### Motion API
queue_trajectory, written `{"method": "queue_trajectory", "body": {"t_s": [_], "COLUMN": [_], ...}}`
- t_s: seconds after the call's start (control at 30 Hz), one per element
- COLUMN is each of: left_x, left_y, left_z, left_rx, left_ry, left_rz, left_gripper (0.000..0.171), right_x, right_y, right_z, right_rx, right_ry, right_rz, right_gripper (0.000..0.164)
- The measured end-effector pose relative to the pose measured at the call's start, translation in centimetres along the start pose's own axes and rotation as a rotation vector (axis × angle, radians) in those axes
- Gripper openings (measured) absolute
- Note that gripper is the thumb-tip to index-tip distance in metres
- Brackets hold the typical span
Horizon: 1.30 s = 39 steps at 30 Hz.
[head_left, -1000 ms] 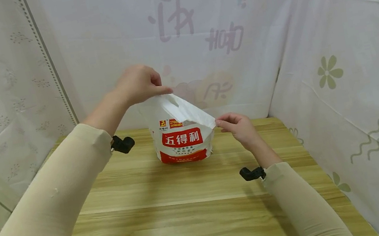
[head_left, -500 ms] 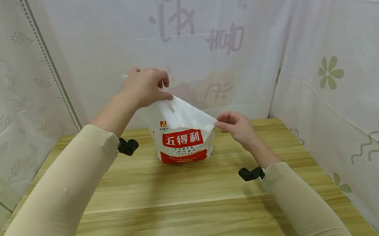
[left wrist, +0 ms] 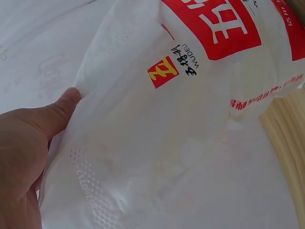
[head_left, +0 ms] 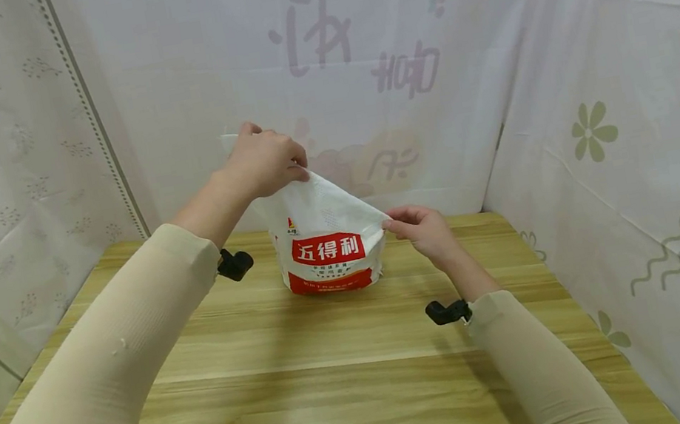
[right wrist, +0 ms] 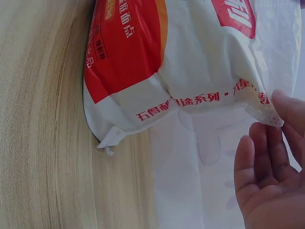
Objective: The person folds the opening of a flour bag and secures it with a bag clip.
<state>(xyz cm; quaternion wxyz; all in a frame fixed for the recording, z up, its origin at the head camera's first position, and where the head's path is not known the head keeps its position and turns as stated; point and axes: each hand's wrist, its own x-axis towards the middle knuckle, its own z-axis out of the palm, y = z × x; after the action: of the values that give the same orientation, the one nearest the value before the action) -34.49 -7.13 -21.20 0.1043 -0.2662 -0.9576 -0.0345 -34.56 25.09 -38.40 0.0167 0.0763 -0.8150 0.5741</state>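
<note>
A white and red flour bag [head_left: 328, 250] stands upright near the back of the table, with its loose white top pulled into a slope. My left hand [head_left: 267, 162] pinches the raised top edge at the bag's left side, thumb in front. Lower down, my right hand [head_left: 426, 233] pinches the top's right corner between thumb and forefinger. The left wrist view has the left thumb [left wrist: 66, 102] pressed on the rim of the white film [left wrist: 119, 143]. In the right wrist view, the stitched corner [right wrist: 272, 117] sits between the right hand's fingertips, other fingers loosely curled below.
The wooden table [head_left: 293, 415] reaches from the bag toward me. Patterned white curtains [head_left: 187, 65] hang behind it and at both sides. A black wrist camera [head_left: 235, 264] sits on the left wrist, another black camera [head_left: 447, 312] on the right.
My left hand has moved slightly right and down, its fingers drawn closer along the top edge. White film now covers more of the upper print, including the small red label. The right hand barely moved.
</note>
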Motion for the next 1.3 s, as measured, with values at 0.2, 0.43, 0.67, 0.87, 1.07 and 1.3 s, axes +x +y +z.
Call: {"method": "queue_trajectory", "body": {"t_s": [0.2,0.43,0.67,0.87,1.07,1.3], "left_x": [0.1,0.1,0.0,-0.1,0.0,0.1], "left_y": [0.3,0.3,0.5,0.7,0.7,1.0], "left_z": [0.0,0.2,0.2,0.2,0.3,1.1], "left_rx": [-0.022,-0.027,-0.030,-0.034,-0.050,0.018], "left_ry": [0.012,0.022,0.004,-0.012,-0.014,0.002], "left_rz": [-0.016,-0.025,-0.034,-0.043,-0.038,-0.043], "left_gripper": [0.022,0.017,0.015,0.017,0.020,0.026], "right_x": [0.0,0.0,0.0,-0.1,-0.1,-0.1], "right_y": [-0.1,-0.2,-0.3,-0.5,-0.3,-0.2], "right_z": [0.2,0.5,0.5,0.6,0.6,0.6], "right_rx": [-0.013,-0.023,-0.025,-0.008,0.003,0.000], "right_ry": [0.027,0.045,0.046,0.047,0.046,0.044], "right_rz": [-0.007,-0.006,-0.004,-0.010,-0.009,-0.008], "right_gripper": [0.035,0.034,0.033,0.031,0.032,0.033]}}
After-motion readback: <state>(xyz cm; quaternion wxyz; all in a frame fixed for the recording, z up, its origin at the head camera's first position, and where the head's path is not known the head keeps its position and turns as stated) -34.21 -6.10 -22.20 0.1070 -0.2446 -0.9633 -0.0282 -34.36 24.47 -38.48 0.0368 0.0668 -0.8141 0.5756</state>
